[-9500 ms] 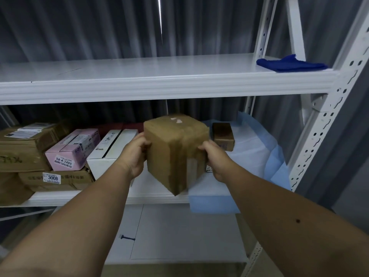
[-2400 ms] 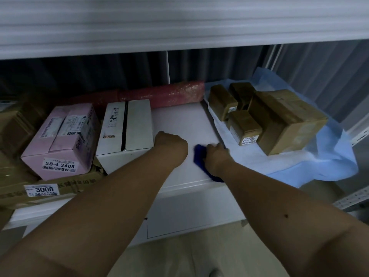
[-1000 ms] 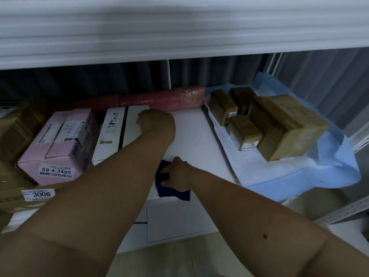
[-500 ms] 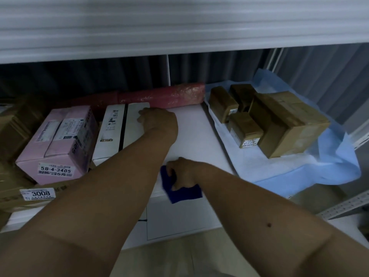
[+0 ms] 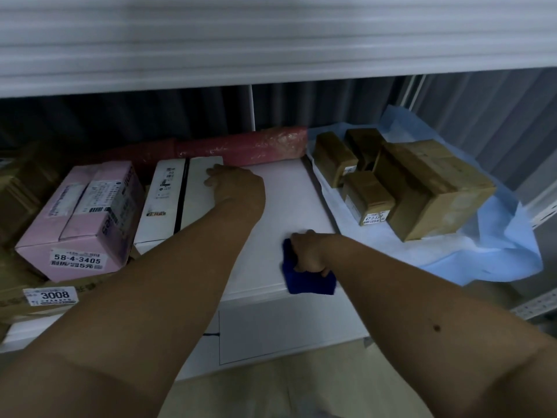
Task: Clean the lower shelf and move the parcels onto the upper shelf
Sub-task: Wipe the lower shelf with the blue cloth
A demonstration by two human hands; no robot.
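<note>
My right hand (image 5: 309, 251) presses a dark blue cloth (image 5: 310, 280) onto the bare white lower shelf (image 5: 286, 200), near its front edge. My left hand (image 5: 238, 188) rests against the right side of a white box (image 5: 177, 197), fingers curled on its top edge. Several brown taped parcels (image 5: 422, 188) sit on a light blue sheet (image 5: 494, 251) at the shelf's right end. The upper shelf (image 5: 271, 40) shows only as a white front edge across the top.
A pink box (image 5: 81, 221) labelled 58-4-3405 lies left of the white box on brown cartons (image 5: 48, 297). A red wrapped roll (image 5: 241, 147) lies along the back. Below is another white shelf (image 5: 286, 327), then pale floor (image 5: 271, 393).
My right hand has slid the blue cloth to the right along the shelf's front edge. My left hand stays on the white box.
</note>
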